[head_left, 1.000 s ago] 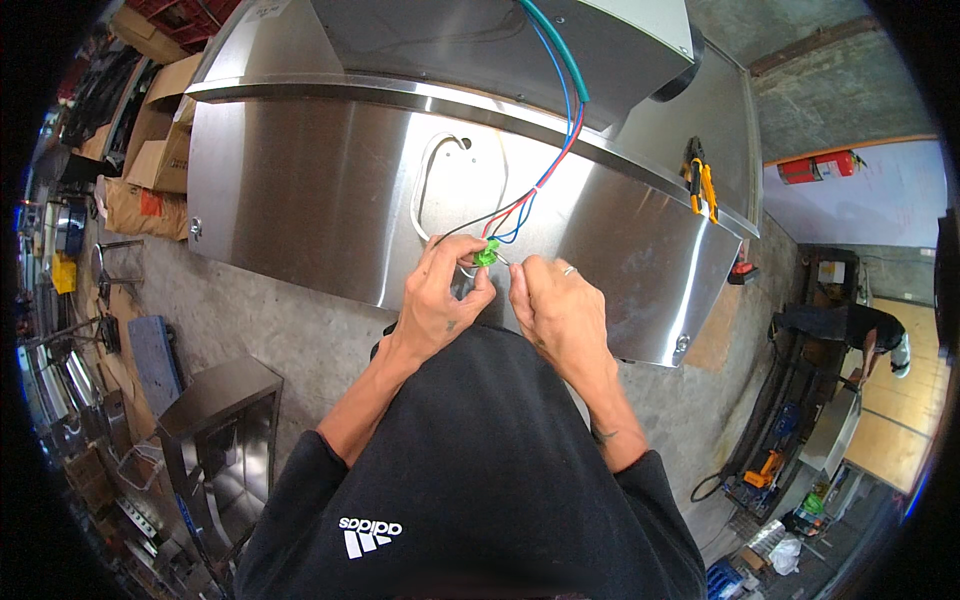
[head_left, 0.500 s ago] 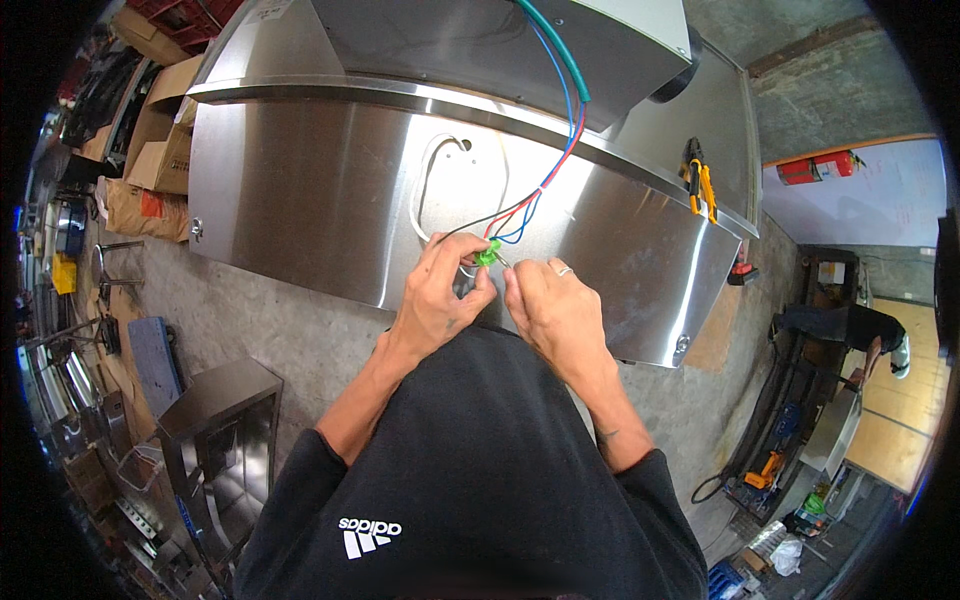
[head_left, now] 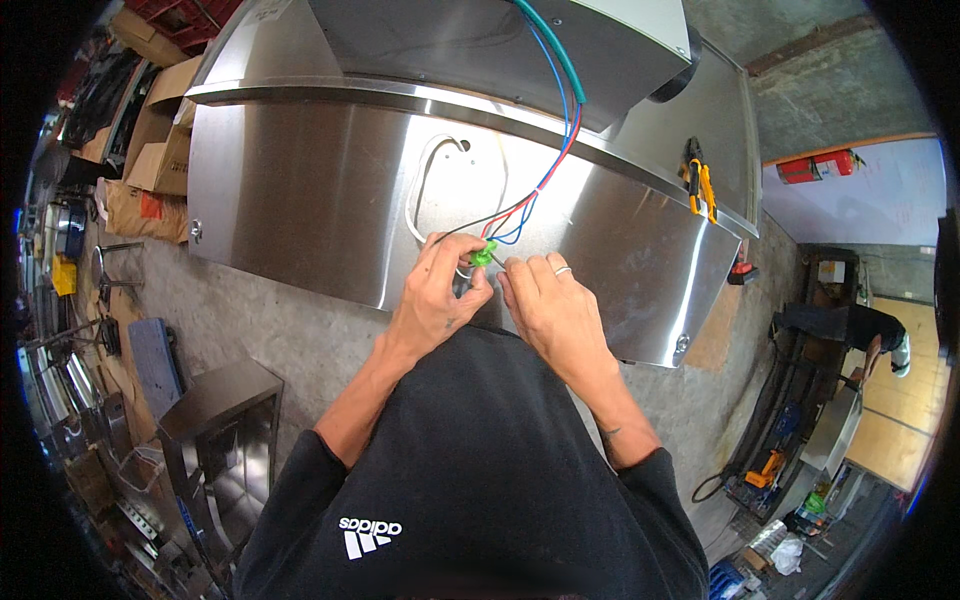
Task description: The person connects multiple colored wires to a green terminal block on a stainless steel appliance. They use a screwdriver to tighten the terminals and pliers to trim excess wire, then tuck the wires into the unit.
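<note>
Nearest is the person's black shirt (head_left: 480, 450), its sleeves ending short of the bare forearms. The left hand (head_left: 437, 290) pinches a small green connector (head_left: 484, 254) between thumb and fingers, in front of the chest and over the lower part of a steel panel (head_left: 300, 190). The right hand (head_left: 555, 315), a ring on one finger, is closed around a thin tool (head_left: 498, 262) whose tip points at the connector's right side; the grip hides the rest of it, and whether the tip touches cannot be told.

Just beyond the connector, a blue wire (head_left: 524, 228) bends in a loop, and red and black wires run with it up to a green sleeve (head_left: 568, 65) that hangs down from the grey housing (head_left: 480, 45) above. A white cable (head_left: 410, 200) curves over the panel to the left of these, near a small hole (head_left: 465, 146). Toward the panel's upper right lie yellow-and-black pliers (head_left: 705, 190), well apart from both hands.

Around the panel is the grey floor (head_left: 310, 330), with a cardboard box (head_left: 158, 155) at far left. Far off to the right, a co-worker (head_left: 865, 325) bends forward, and a red extinguisher (head_left: 820, 167) is by a white wall (head_left: 870, 210)
</note>
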Available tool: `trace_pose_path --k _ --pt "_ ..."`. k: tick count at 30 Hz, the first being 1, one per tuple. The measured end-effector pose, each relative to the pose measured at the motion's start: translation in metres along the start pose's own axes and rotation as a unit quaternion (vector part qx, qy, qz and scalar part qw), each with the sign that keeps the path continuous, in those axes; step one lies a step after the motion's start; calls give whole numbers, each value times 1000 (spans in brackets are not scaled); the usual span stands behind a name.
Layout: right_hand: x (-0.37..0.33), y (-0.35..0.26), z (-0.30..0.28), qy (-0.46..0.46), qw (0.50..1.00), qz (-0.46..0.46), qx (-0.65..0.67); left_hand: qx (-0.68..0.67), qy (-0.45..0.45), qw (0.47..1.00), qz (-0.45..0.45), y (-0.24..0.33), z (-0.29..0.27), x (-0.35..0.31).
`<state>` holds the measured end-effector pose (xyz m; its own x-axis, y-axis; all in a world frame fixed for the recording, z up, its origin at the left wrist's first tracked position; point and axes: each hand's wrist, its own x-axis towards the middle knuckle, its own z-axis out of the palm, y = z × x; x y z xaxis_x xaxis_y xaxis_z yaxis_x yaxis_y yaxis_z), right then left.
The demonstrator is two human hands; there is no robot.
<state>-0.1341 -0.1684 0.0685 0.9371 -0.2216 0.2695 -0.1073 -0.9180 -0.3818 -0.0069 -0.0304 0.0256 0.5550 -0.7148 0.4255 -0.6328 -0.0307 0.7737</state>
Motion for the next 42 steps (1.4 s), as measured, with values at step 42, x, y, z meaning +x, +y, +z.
trace_pose_path --k 42 --pt "-3 -7 17 -75 963 187 179 24 -35 999 22 -15 -2 -9"
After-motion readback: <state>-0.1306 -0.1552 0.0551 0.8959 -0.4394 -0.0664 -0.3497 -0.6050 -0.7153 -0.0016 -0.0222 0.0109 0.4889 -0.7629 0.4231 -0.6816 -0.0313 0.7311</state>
